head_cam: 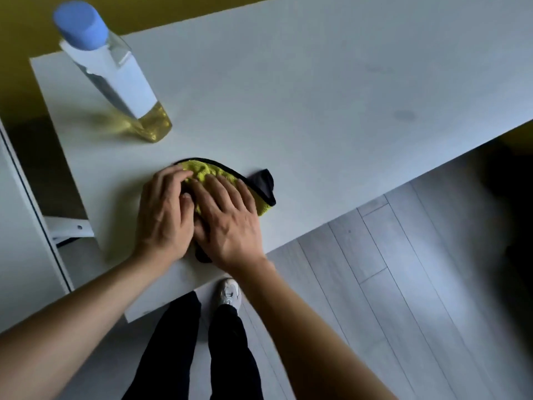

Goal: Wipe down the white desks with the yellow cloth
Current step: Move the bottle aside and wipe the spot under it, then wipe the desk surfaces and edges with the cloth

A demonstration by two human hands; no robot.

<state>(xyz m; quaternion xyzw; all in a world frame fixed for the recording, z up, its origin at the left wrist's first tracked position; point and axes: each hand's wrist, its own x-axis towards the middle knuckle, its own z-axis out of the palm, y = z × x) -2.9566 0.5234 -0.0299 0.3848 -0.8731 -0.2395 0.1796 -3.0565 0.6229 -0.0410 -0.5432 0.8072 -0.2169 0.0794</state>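
A yellow cloth (205, 172) with black edging lies bunched on the white desk (317, 90) near its front edge. My left hand (164, 215) presses flat on the cloth's left part, fingers straight. My right hand (230, 223) lies beside it, fingers spread flat over the cloth's middle. Most of the cloth is hidden under both hands; a black corner sticks out to the right.
A tall clear bottle (115, 79) with a blue cap, white label and yellow liquid stands on the desk's far left. A faint dark smudge (403, 115) marks the desk to the right. Another white surface (17, 226) sits at left. Grey plank floor lies below the desk edge.
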